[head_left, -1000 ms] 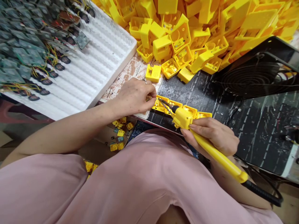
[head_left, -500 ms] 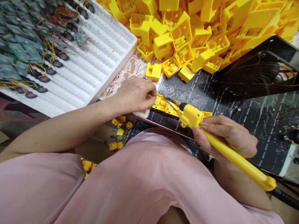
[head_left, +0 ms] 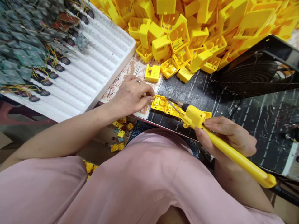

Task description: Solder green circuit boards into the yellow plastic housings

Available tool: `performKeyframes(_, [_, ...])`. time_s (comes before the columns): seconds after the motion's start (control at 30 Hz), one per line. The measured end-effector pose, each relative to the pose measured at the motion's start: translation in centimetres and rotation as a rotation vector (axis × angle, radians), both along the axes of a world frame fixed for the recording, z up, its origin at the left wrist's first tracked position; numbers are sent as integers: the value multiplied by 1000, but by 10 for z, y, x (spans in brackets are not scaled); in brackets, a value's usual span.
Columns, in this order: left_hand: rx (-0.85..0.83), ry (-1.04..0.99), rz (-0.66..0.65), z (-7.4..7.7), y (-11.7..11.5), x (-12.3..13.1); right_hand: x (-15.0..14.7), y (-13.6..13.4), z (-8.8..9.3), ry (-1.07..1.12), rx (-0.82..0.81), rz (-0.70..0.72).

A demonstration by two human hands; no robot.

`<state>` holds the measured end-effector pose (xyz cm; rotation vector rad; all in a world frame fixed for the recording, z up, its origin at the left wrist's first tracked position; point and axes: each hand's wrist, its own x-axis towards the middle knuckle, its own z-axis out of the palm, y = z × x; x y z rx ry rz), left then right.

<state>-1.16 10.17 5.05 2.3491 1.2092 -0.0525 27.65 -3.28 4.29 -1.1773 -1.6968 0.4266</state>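
Note:
My right hand (head_left: 230, 135) is wrapped round the handle of a yellow soldering iron (head_left: 195, 116) with a black collar and a thin metal guide beside its tip. The tip points left, over a row of small open yellow plastic cases (head_left: 159, 103) along the bench edge; whether it touches them I cannot tell. At the left end of that row, my left hand (head_left: 132, 95) has thumb and forefinger pinched together beside the first case. What lies in the pinch, if anything, is too small to make out. Small metal parts show inside the cases.
Yellow cases (head_left: 178, 34) are heaped behind. On the left, a white foam tray (head_left: 109, 49) bears circuit boards (head_left: 25, 56) with wired round parts. A black fan (head_left: 254, 68) stands at right. More cases (head_left: 118, 147) lie below the bench edge, and a loose case (head_left: 152, 73) sits beyond my left hand.
My left hand has drawn back slightly left from the first case, showing more of it. The soldering iron has shifted a little to the right, still held in my right hand.

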Motion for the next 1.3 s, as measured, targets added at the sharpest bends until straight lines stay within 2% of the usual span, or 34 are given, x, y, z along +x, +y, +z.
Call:
performKeyframes(0.2, [-58,31,-87,10,-1,0,12,-4,4,-40,-11,96])
performKeyframes(0.33, [-56,80,-125,11,-2,5,8,0,7,-4,-42,154])
performKeyframes(0.53, [-68,171,-200,16,4,17,3,7,6,-66,-88,245])
performKeyframes(0.67, [-32,203,-262,17,7,23,0,14,20,-151,-27,298])
performKeyframes(0.8, [-46,224,-305,17,10,26,4,15,33,-251,-81,371])
performKeyframes(1.0, [-59,216,-314,18,12,26,19,-3,23,-134,-237,221])
performKeyframes(1.2, [-51,300,-345,20,12,30,14,-4,13,-76,-84,116])
performKeyframes(1.3, [-59,326,-357,21,13,30,11,-1,14,-53,-61,139])
